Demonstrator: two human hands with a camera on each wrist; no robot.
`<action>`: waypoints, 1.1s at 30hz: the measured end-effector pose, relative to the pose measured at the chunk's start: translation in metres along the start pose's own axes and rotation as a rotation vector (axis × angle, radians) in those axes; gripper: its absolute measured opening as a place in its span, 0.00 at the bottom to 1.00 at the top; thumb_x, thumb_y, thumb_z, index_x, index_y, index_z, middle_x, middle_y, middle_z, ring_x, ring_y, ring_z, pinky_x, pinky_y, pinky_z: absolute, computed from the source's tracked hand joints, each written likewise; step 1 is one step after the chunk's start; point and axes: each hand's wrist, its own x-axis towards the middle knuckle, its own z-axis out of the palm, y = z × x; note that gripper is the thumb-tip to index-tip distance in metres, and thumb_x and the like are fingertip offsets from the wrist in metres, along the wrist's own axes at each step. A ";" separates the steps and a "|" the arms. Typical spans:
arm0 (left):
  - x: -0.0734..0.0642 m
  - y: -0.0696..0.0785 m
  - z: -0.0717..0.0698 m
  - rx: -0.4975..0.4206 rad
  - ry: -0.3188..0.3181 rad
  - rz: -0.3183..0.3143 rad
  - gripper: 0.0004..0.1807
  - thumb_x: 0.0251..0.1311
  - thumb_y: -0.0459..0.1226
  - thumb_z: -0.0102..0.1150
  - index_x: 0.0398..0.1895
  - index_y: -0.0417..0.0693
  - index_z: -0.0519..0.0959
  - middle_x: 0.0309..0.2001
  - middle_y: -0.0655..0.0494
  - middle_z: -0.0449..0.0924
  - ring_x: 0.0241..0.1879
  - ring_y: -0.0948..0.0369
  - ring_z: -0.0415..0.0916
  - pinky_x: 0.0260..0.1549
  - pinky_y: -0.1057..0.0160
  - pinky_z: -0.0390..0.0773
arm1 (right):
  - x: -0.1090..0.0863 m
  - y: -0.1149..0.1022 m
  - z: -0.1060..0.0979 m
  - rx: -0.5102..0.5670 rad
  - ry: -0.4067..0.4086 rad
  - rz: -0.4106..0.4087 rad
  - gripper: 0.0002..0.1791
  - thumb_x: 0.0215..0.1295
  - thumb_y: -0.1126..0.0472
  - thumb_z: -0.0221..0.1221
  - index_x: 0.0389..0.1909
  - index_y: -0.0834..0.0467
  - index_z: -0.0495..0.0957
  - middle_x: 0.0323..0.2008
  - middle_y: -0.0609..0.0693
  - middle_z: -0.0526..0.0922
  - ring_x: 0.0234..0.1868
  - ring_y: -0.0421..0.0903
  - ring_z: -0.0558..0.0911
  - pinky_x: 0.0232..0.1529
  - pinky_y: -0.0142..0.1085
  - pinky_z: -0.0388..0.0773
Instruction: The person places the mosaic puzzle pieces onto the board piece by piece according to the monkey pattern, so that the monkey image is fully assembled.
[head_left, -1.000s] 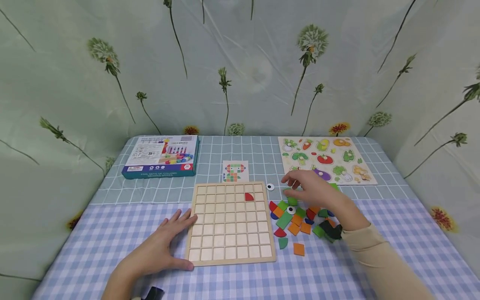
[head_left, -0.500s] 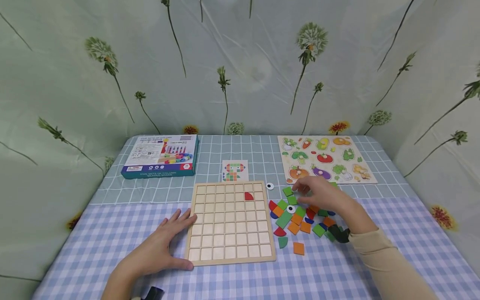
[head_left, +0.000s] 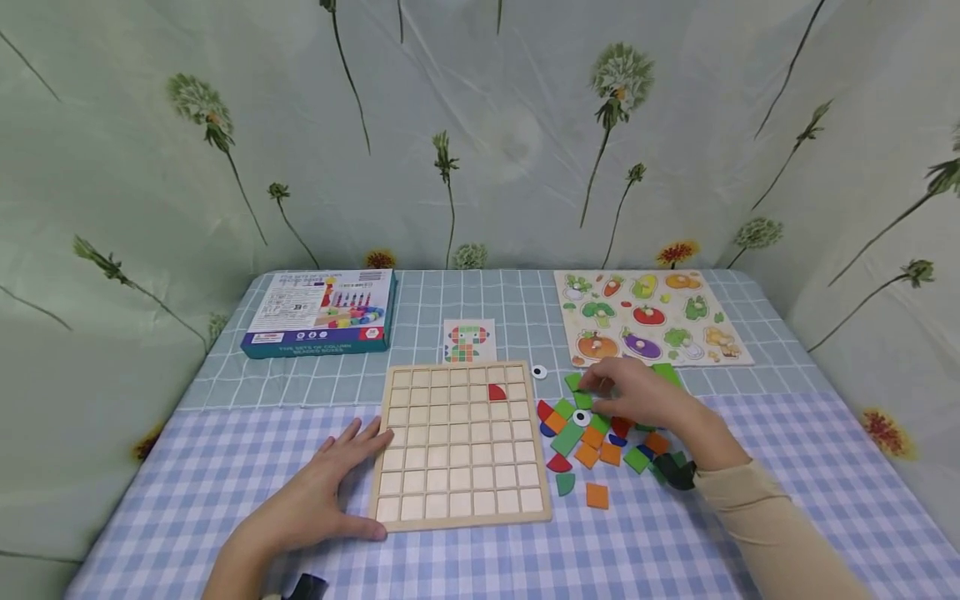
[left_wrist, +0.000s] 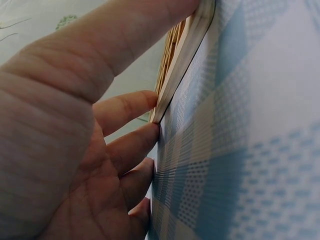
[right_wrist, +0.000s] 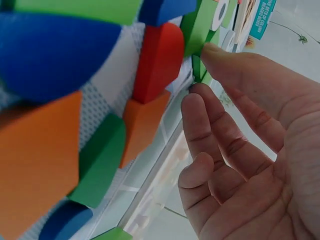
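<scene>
The spread left hand [head_left: 322, 483] touches the left edge of the wooden grid board [head_left: 461, 527]; the half-curled right hand [head_left: 641, 392] is at the green tiles [head_left: 582, 402], grip unclear. Only one red quarter-circle [head_left: 497, 392] sits in the board; the other pieces [head_left: 597, 497] lie loose to its right.

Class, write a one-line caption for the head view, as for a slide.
Left hand touches the board, which holds one red piece; right hand is at loose pieces.

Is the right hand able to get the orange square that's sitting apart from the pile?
Probably yes: nothing covers the orange square tile, and the right hand should only need to come back over the low pile of tiles.
</scene>
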 end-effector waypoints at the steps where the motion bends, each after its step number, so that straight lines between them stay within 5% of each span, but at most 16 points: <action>1: -0.001 0.000 0.000 -0.002 -0.002 -0.001 0.65 0.36 0.67 0.83 0.83 0.61 0.67 0.86 0.48 0.57 0.86 0.34 0.43 0.77 0.21 0.42 | 0.001 0.000 0.001 -0.001 -0.002 -0.001 0.13 0.67 0.65 0.72 0.52 0.56 0.87 0.49 0.48 0.91 0.48 0.45 0.84 0.58 0.49 0.87; 12: -0.001 -0.002 0.000 -0.007 0.006 0.004 0.65 0.37 0.67 0.83 0.83 0.63 0.66 0.86 0.48 0.56 0.87 0.34 0.42 0.77 0.21 0.42 | 0.004 -0.001 0.002 -0.058 0.025 -0.049 0.11 0.64 0.64 0.75 0.47 0.55 0.89 0.43 0.46 0.90 0.44 0.44 0.84 0.53 0.47 0.88; 33: -0.001 -0.001 -0.001 -0.011 0.000 0.013 0.64 0.38 0.68 0.82 0.82 0.61 0.67 0.86 0.47 0.56 0.86 0.33 0.42 0.76 0.20 0.41 | 0.011 -0.003 0.001 -0.057 -0.038 0.023 0.12 0.61 0.61 0.77 0.44 0.54 0.89 0.37 0.43 0.87 0.39 0.42 0.79 0.46 0.35 0.85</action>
